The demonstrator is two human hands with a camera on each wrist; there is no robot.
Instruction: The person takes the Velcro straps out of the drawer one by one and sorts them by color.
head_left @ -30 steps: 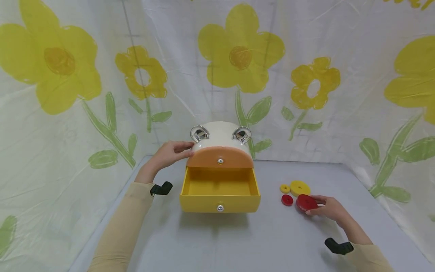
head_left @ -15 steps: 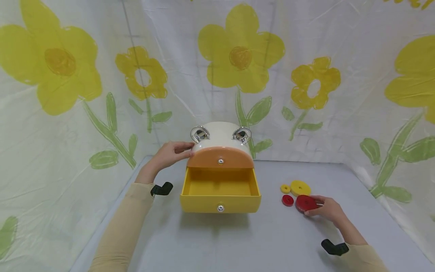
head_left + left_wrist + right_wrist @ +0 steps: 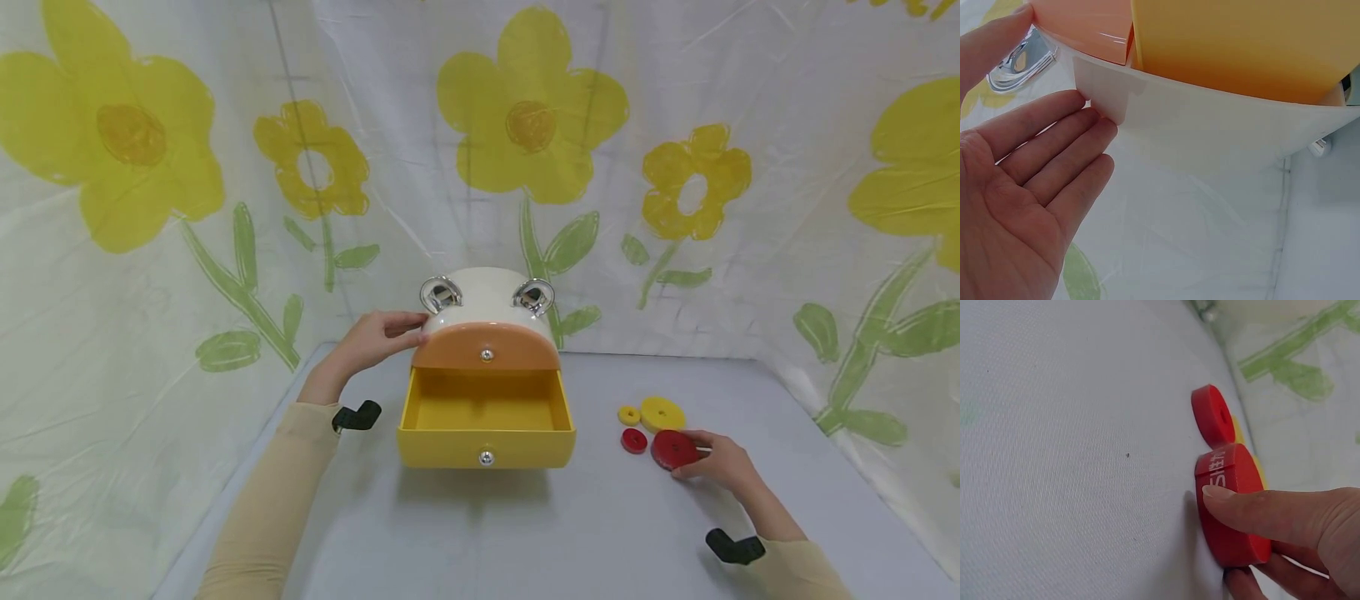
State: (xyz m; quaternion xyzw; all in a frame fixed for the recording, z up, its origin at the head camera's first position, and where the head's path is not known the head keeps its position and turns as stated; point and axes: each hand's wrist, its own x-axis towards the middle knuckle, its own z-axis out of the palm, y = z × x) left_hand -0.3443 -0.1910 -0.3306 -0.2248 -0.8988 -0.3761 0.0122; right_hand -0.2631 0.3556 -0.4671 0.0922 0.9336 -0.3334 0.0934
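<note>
Nearest, I have the right hand (image 3: 722,463) pinching the large red roll (image 3: 672,450), thumb on its lettered rim, right of the yellow drawer (image 3: 442,450). Just beyond: small red roll (image 3: 633,441), large yellow roll (image 3: 671,417), small yellow roll (image 3: 624,417), on the table (image 3: 570,533). Centre: that drawer stands out below the orange drawer (image 3: 465,350). I log left hand (image 3: 371,342): fingers straight, tips against the side of the white cabinet (image 3: 483,293). Farthest: flowered curtain (image 3: 412,225).

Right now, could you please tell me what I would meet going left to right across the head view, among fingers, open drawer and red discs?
Left fingers, open yellow drawer, small red disc, large red disc, right fingers.
</note>
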